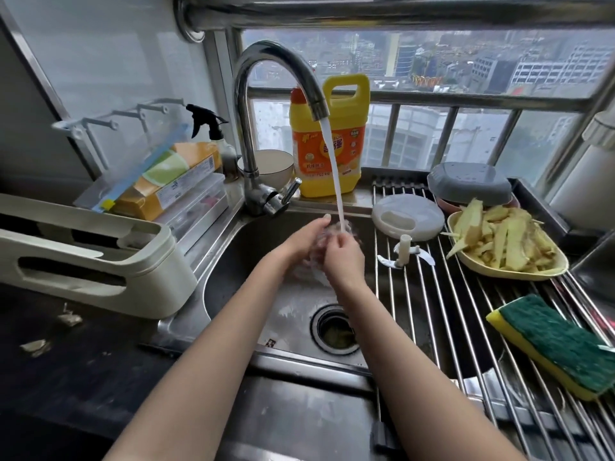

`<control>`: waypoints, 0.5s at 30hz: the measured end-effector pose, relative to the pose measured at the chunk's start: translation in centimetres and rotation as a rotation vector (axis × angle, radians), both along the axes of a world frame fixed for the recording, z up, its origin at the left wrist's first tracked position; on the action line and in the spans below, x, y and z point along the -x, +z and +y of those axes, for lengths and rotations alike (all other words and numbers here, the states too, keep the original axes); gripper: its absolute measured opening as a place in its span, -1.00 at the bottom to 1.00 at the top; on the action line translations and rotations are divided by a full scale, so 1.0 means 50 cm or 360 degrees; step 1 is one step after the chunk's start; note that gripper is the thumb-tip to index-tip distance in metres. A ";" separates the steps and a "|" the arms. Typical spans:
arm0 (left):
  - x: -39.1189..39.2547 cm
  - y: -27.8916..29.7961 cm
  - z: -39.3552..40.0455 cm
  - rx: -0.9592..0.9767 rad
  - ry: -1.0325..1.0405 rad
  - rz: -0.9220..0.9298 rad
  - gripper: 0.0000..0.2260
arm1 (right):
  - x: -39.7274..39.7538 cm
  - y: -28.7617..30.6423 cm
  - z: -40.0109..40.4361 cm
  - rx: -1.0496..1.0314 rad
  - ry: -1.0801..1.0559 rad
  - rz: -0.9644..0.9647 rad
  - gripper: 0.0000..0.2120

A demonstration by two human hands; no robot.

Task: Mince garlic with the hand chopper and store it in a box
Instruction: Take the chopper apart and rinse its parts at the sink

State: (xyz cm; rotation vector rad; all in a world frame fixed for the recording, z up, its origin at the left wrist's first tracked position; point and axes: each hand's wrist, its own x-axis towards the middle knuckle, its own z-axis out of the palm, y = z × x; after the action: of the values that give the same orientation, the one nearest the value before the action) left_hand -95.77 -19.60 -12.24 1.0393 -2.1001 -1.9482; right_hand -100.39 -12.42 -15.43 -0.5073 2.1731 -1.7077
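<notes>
1. Nearest on the right, a green-and-yellow sponge [554, 347] lies on the wire drying rack [432, 311] that spans the right of the sink [233, 261].
2. Over the basin, the left hand [307, 237] and right hand [342, 259] both curl round a clear, blurred object, apparently the hand chopper's bowl [317, 251], held under the tap's running water [334, 181]. Exactly how the fingers lie cannot be told through the splash.
3. Just beyond, the chopper's blade spindle [404, 251] stands on the rack, with its white pull-cord lid [407, 217] behind it, both apart from the hands.
4. Beside them sits a dish of pale peelings [502, 241]; no garlic or storage box is identifiable.
5. Judged step: rinsing chopper parts. The next move probably calls for draining the bowl and setting it on the rack.
</notes>
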 end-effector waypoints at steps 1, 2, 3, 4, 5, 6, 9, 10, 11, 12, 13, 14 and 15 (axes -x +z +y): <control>-0.018 -0.002 -0.006 -0.0110 -0.0098 -0.0113 -0.61 | -0.008 0.004 0.006 -0.0141 0.0073 0.0209 -0.76; -0.033 -0.004 -0.013 -0.0175 -0.0145 -0.0175 -0.57 | -0.016 0.008 0.012 -0.0244 0.0156 0.0359 -0.76; -0.044 -0.009 -0.020 -0.0246 -0.0126 -0.0150 -0.59 | -0.017 0.005 0.014 -0.0346 0.0236 0.0486 -0.77; -0.050 -0.012 -0.023 -0.0321 -0.0073 -0.0076 -0.68 | -0.016 0.004 0.015 -0.0477 0.0317 0.0627 -0.78; -0.049 -0.018 -0.026 -0.0382 0.0021 0.0020 -0.76 | -0.017 0.001 0.012 -0.0608 0.0394 0.0755 -0.77; -0.049 -0.019 -0.021 -0.0414 0.0145 0.0106 -0.77 | -0.020 0.001 0.011 -0.0666 0.0459 0.0841 -0.77; -0.037 -0.039 -0.036 -0.0419 0.0526 0.0189 -0.76 | -0.030 -0.002 0.004 -0.0277 0.0509 0.0767 -0.75; -0.034 -0.052 -0.045 -0.0408 0.0630 0.0212 -0.75 | -0.031 0.003 0.006 -0.0137 0.0420 0.0713 -0.76; -0.032 -0.061 -0.054 -0.0414 0.0691 0.0233 -0.68 | -0.026 0.006 0.007 -0.0056 0.0279 0.0708 -0.77; -0.035 -0.062 -0.059 -0.0453 0.0704 0.0226 -0.61 | -0.019 0.009 0.008 -0.0052 0.0118 0.0732 -0.79; -0.040 -0.059 -0.063 -0.0473 0.0710 0.0224 -0.56 | -0.010 0.009 0.011 -0.0070 -0.0030 0.0742 -0.82; -0.046 -0.057 -0.064 -0.0480 0.0696 0.0218 -0.52 | -0.002 0.007 0.013 -0.0085 -0.0133 0.0695 -0.83; -0.052 -0.057 -0.067 -0.0486 0.0658 0.0239 -0.49 | 0.002 0.008 0.016 -0.0066 -0.0180 0.0571 -0.78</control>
State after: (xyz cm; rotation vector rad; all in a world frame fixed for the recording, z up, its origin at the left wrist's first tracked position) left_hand -93.16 -22.94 -15.08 1.2149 -1.4002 -2.0829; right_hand -100.47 -11.63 -15.01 -0.7421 2.5225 -1.7335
